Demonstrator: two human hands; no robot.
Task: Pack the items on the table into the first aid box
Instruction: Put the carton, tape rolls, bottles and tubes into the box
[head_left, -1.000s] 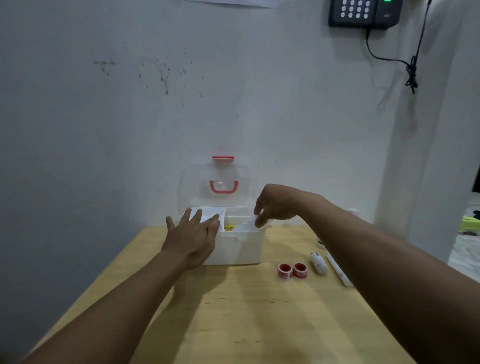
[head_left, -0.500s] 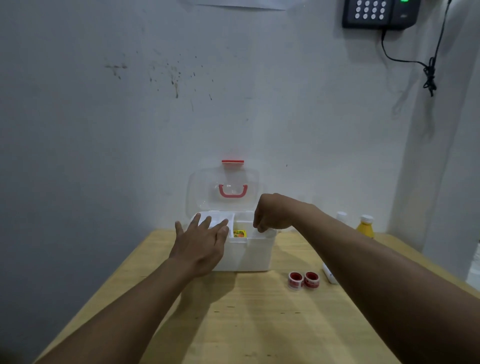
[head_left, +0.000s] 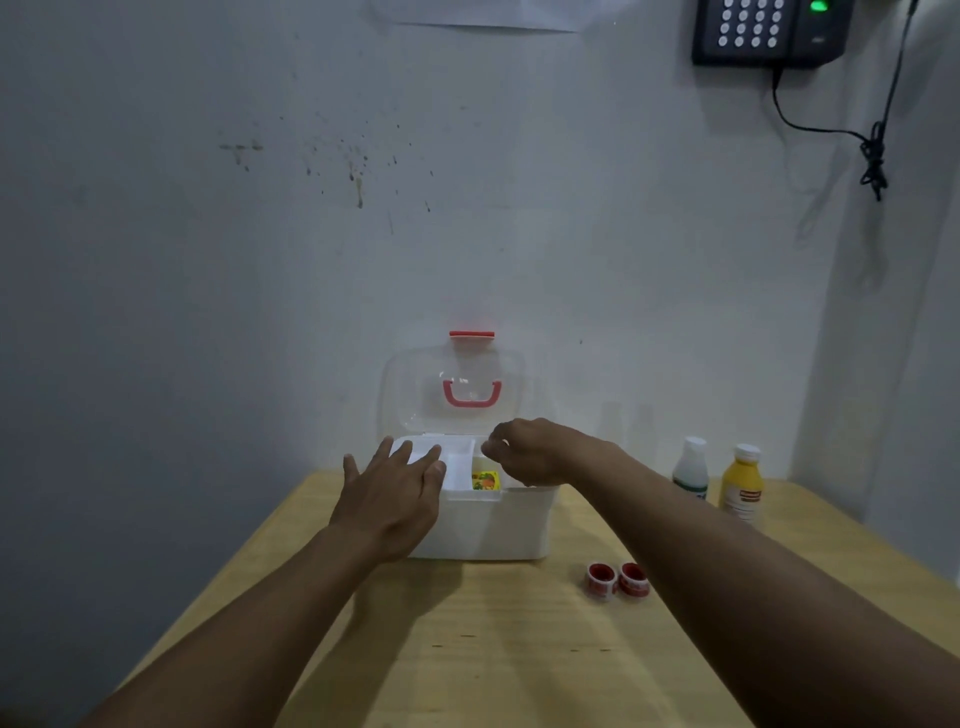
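The first aid box (head_left: 483, 525) stands open toward the far end of the table (head_left: 467, 649), its clear lid (head_left: 457, 384) tipped back against the wall. The left hand (head_left: 389, 499) lies flat and spread, fingers open, on the box's front left corner, holding nothing. The right hand (head_left: 524, 449) hovers over the right part of the box's inner tray with fingertips pinched together; whether anything is between them cannot be told.

The step in hand looks like setting a small item into a tray compartment. To do it well, keep the left palm pressing down so the light plastic box does not slide on the smooth wood, and lower the right fingertips right into the compartment before letting go, so nothing bounces over the thin dividers. A small bright yellow packet (head_left: 484, 480) already sits in a middle compartment.

Still to be packed, right of the box: two small red-and-white tape rolls (head_left: 617, 579) lying side by side just in front of its right corner, and farther right a white bottle (head_left: 691, 470) and a yellow bottle (head_left: 742, 486), both upright with white caps.

The box is glossy white plastic with rounded corners, its lid transparent with a red handle (head_left: 471, 393) and red latch (head_left: 471, 334). The table is pale, grained wood.
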